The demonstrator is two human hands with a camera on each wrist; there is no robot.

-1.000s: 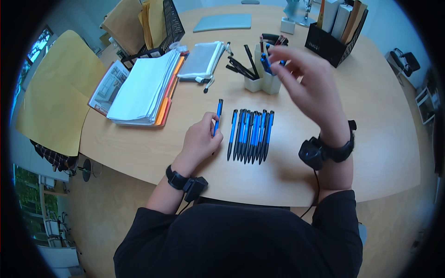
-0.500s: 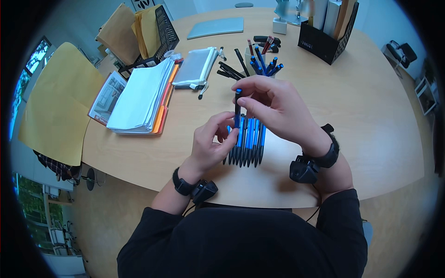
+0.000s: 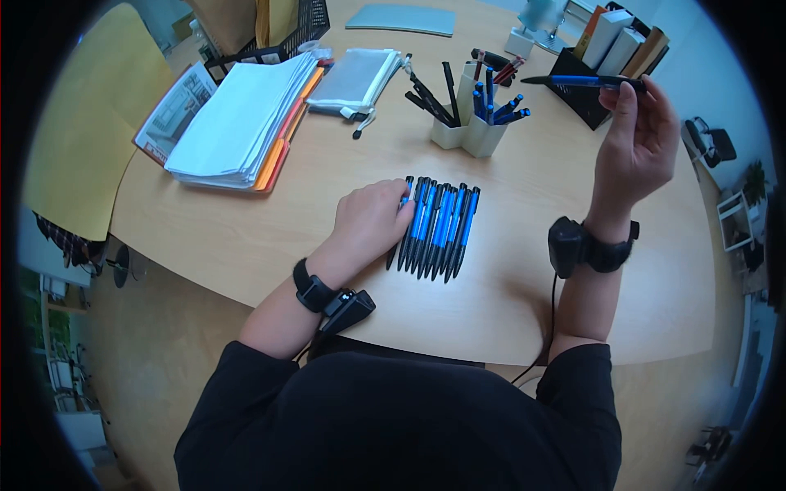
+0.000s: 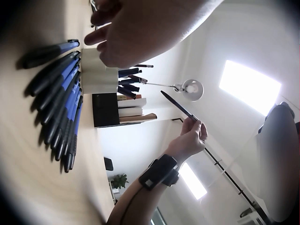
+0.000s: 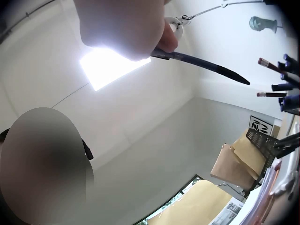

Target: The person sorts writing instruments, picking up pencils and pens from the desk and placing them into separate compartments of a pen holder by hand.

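Note:
My right hand point(image 3: 643, 143), raised at the right above the table, pinches a blue and black pen point(image 3: 581, 81) by its top end between thumb and fingers. That pen lies nearly level, its black tip toward the left. Low on the tabletop, my left hand point(image 3: 368, 217) is beside the leftmost pen of a row of blue pens point(image 3: 442, 229), its fingertips close by the upper end. In the left wrist view this end pen point(image 4: 51, 53) lies slightly apart from the others, with the fingers point(image 4: 97, 36) loosely extended near it. The row's black tips point toward me.
Behind the row stands a pale pen holder point(image 3: 483, 139) with blue pens, black pens and pencils. Stacked papers point(image 3: 237, 123) and a zip pouch point(image 3: 352, 82) lie to the left. A laptop point(image 3: 401, 20) and a black file box point(image 3: 581, 86) are farther back.
Half a second ago both hands met at one pen over the row. Since then my right hand has swung up and rightward with a pen, and my left has lowered to the row's left end.

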